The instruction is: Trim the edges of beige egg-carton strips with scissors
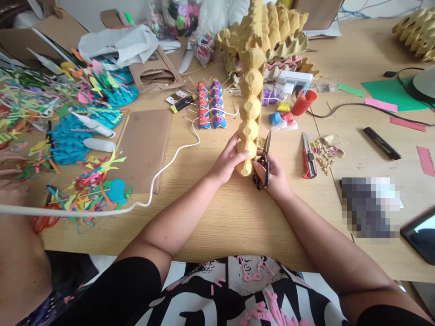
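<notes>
Upright in front of me stands a long strip of yellow egg carton (250, 107), a row of rounded cups running away towards the back. My left hand (226, 163) is closed around its near end, the thumb across a cup. In my right hand (277, 179) is a pair of black-handled scissors (267, 149), blades pointing away, just right of the strip. Right-hand fingers also touch the carton's lower end; some are hidden behind the scissors. Beyond my left hand stand two painted carton rows, one red and blue (203, 106), the other purple and blue (218, 105), with pins stuck in.
Stacked egg trays (278, 31) stand at the back. To the right lie a red box cutter (308, 158), a red cup (303, 103) and a black marker (381, 143). A white cable (173, 158) crosses the left side near cardboard (142, 145) and paper scraps. Another person's arm (22, 262) is at far left.
</notes>
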{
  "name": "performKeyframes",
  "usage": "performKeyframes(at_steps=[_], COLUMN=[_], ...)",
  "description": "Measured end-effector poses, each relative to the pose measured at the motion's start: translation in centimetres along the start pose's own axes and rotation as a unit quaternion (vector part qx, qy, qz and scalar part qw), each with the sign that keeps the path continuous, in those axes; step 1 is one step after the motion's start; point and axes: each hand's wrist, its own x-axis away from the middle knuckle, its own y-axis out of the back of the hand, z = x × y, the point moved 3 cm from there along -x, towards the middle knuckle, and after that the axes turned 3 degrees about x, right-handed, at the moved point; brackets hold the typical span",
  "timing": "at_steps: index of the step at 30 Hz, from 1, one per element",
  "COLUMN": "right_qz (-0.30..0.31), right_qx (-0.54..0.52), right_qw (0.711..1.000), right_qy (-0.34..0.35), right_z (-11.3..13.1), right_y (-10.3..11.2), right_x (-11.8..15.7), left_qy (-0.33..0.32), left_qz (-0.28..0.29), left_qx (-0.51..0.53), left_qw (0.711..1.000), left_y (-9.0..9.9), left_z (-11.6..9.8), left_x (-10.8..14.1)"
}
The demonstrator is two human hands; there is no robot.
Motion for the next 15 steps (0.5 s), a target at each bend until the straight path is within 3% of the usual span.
performKeyframes(at_steps=[6, 15], right_qz=[-0.013, -0.04], right_qx=[-0.001, -0.011], right_qw=[1.0, 0.999], right_qy=[0.026, 0.033], right_z=[-0.06, 0.28], right_y=[-0.02, 0.35], right_x=[0.08, -0.17], left_qy=[0.024, 0.0], left_qz=[-0.036, -0.066], left_qx=[0.009, -0.027], left_qw=[0.999, 0.997], left_y=[-0.31, 0.03], left_z=[0.26, 0.65], left_x=[0.39, 0.51])
